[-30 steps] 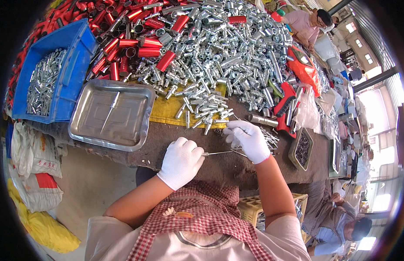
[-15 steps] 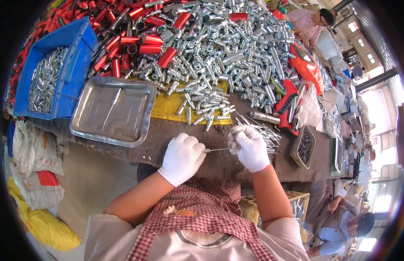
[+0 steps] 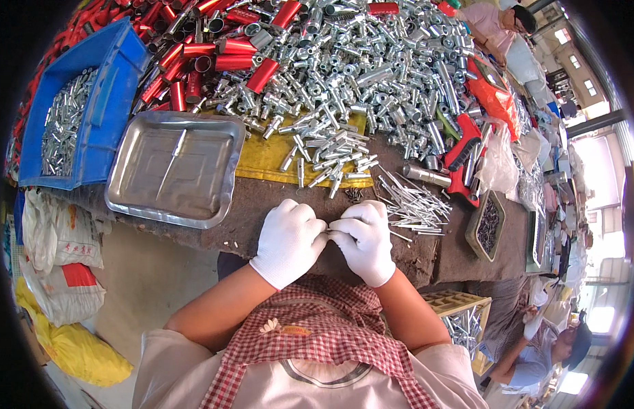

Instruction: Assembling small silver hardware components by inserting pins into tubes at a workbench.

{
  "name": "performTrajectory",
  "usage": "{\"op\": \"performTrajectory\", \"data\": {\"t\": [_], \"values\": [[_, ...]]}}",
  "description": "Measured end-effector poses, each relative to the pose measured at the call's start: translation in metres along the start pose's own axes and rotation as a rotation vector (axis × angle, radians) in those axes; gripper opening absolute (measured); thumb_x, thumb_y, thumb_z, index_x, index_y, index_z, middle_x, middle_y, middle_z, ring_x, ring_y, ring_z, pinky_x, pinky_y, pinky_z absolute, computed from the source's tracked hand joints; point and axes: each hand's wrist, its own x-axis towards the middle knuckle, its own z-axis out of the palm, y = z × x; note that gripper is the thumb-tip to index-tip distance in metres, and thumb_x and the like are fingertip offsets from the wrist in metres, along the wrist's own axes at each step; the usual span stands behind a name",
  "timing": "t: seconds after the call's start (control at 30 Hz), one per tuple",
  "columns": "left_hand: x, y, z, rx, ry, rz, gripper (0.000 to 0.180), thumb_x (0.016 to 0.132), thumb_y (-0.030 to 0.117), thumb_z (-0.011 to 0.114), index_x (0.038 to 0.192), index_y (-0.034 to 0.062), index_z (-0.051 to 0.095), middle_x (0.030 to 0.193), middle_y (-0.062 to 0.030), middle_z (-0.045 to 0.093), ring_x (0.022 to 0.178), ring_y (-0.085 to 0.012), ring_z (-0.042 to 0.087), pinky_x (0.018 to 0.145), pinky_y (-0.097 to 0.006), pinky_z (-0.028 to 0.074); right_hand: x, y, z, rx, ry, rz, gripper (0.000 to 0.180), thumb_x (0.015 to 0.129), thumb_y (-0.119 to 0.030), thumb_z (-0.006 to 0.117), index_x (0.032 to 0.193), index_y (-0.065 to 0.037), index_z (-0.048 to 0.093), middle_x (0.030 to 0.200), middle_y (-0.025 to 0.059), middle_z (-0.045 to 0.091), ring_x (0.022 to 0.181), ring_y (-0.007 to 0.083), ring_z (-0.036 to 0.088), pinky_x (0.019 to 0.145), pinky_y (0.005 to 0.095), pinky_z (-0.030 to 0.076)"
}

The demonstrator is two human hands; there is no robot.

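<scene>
Both my hands wear white gloves and meet above the near edge of the brown-covered bench. My left hand (image 3: 289,240) is closed in a pinch on a thin metal rod, now almost wholly hidden by the fingers. Against its fingertips, my right hand (image 3: 364,238) is closed too; what it pinches is covered. Just beyond the right hand lies a loose bundle of thin metal rods (image 3: 418,204). Short silver metal sleeves (image 3: 330,153) are spread on a yellow cloth (image 3: 266,158) ahead. In the metal tray (image 3: 115,194) at left rests one rod with a sleeve (image 3: 179,144) on it.
A blue bin (image 3: 102,146) of small metal parts stands far left. Silver fittings (image 3: 378,75) and red tubes (image 3: 235,61) are heaped at the back. Right are a red-handled tool (image 3: 463,153) and a small dish (image 3: 494,249) of dark pieces. Co-workers sit at right.
My right hand has moved left to meet my left hand. The thin rod that showed between them is now nearly covered. The view has shifted slightly.
</scene>
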Motion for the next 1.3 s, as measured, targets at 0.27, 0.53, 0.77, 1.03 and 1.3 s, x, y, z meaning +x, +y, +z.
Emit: {"op": "performTrajectory", "data": {"t": [0.27,0.53,0.77,1.03,1.3], "values": [[0.000,0.001,-0.003,-0.008,0.013,0.000,0.009,0.070,0.013,0.076,0.078,0.0099,0.072,0.078,-0.0050,0.058,0.078,-0.0279,0.057,0.071,-0.041,0.047,-0.005,0.002,0.000,-0.051,-0.042,0.001,0.021,0.064,-0.012,0.082,0.081,-0.015,0.071,0.089,0.0006,0.060,0.092,0.0288,0.058,0.086,0.0424,0.046],[0.002,0.002,-0.002,-0.015,-0.009,0.002,0.010,0.069,0.013,0.078,0.077,0.0092,0.072,0.076,-0.0055,0.058,0.078,-0.0287,0.056,0.071,-0.041,0.047,0.018,-0.011,-0.012,-0.272,-0.241,-0.135,0.007,0.069,-0.014,0.067,0.072,-0.010,0.062,0.087,0.0047,0.058,0.092,0.0291,0.056,0.086,0.0458,0.046],[0.001,0.000,0.001,0.034,-0.009,0.040,0.009,0.070,0.015,0.078,0.073,0.0099,0.071,0.075,-0.0060,0.056,0.078,-0.0290,0.056,0.068,-0.042,0.048,0.041,-0.021,-0.020,-0.417,-0.501,-0.217,0.010,0.073,-0.018,0.063,0.067,-0.011,0.067,0.085,0.0048,0.058,0.090,0.0257,0.055,0.081,0.0397,0.045],[0.000,0.002,-0.001,0.024,-0.045,0.026,0.009,0.070,0.012,0.078,0.077,0.0083,0.073,0.076,-0.0071,0.059,0.079,-0.0303,0.057,0.072,-0.043,0.047,0.027,-0.002,-0.019,-0.302,-0.509,-0.181,0.008,0.074,-0.019,0.066,0.075,-0.012,0.070,0.089,0.0036,0.060,0.095,0.0248,0.058,0.085,0.0391,0.046],[0.002,0.001,0.001,0.021,0.009,0.067,0.009,0.072,0.013,0.077,0.079,0.0093,0.074,0.076,-0.0064,0.060,0.078,-0.0296,0.058,0.071,-0.043,0.048,0.001,-0.009,-0.024,-0.257,-0.247,-0.198,0.023,0.071,-0.019,0.073,0.092,-0.011,0.070,0.098,0.0018,0.063,0.097,0.0239,0.060,0.091,0.0431,0.047]]}}
